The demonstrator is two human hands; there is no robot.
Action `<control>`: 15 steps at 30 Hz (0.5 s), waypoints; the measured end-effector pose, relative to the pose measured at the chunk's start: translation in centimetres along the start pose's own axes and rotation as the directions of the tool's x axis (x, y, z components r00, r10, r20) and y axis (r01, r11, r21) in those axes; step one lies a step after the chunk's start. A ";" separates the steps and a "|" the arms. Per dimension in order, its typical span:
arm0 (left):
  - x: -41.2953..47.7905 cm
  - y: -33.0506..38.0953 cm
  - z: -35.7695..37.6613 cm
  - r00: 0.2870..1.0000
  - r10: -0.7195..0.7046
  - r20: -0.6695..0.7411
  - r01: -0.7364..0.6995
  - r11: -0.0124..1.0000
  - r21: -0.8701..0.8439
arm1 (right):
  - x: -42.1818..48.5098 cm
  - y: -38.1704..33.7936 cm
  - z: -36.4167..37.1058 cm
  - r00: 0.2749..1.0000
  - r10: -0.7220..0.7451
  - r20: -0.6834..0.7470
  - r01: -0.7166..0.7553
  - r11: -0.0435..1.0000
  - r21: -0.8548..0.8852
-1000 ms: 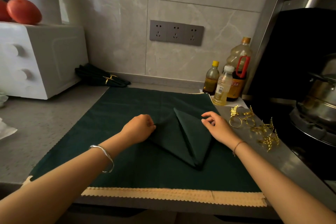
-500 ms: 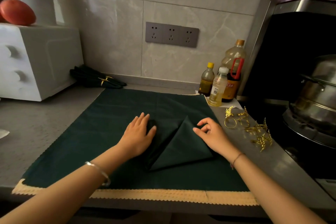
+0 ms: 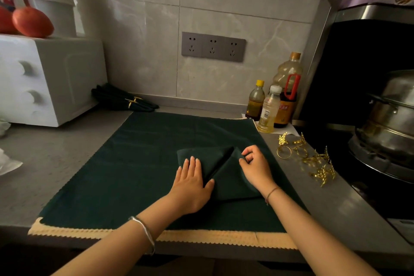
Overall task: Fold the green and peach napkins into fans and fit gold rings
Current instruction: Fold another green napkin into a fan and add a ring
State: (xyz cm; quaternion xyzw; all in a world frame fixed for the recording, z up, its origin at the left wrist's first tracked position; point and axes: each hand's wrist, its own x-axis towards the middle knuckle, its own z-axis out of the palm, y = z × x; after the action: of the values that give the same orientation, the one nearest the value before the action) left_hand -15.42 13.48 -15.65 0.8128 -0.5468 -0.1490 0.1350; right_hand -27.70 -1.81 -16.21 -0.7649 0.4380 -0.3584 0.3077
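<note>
On the kitchen counter (image 3: 67, 163) our left grip (image 3: 190, 186), laid flat, pins the green napkin (image 3: 230, 178) to hold its crease. Our right grip (image 3: 255, 168) pinches the edge.

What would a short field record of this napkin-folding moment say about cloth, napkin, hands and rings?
cloth: green cloth, peach edge at the front, spread on the counter
napkin: green napkin, folded, lying on the cloth
left hand: flat, pressing the napkin
right hand: pinching the napkin's right edge
rings: gold rings loose on the counter, right of the cloth
</note>
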 end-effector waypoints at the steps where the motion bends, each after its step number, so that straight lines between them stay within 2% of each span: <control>1: 0.0 0.2 0.1 1.000 0.007 -0.004 -0.007 0.999 0.032 | 0.0 0.0 0.1 1.000 -0.006 0.004 0.006 1.000 -0.022; 5: -0.5 0.3 0.5 0.998 0.035 -0.044 -0.027 0.987 0.158 | -0.1 0.0 0.1 0.996 -0.090 0.007 0.090 0.981 -0.169; 8: -0.6 0.3 0.7 0.997 0.038 -0.061 -0.027 0.984 0.178 | -0.5 -0.3 -0.3 0.969 -0.246 0.004 0.236 0.922 -0.308; 10: -0.6 0.2 0.8 0.996 0.040 -0.074 -0.026 0.983 0.183 | -0.9 -0.9 -0.6 0.926 -0.373 0.062 0.371 0.867 -0.333; 12: -0.5 0.2 0.9 0.995 0.042 -0.086 -0.026 0.982 0.187 | -1.6 -1.7 -0.8 0.868 -0.444 0.223 0.493 0.825 -0.277; 15: -0.4 0.2 1.1 0.994 0.039 -0.104 -0.018 0.980 0.198 | -2.7 -2.2 -0.5 0.725 -0.359 0.587 0.567 0.795 -0.213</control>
State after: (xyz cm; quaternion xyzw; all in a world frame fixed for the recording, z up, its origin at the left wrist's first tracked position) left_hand -16.19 13.68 -16.56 0.8210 -0.5624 -0.0484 0.0855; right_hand -28.05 1.45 -14.93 -0.9624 0.1892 -0.1137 0.1585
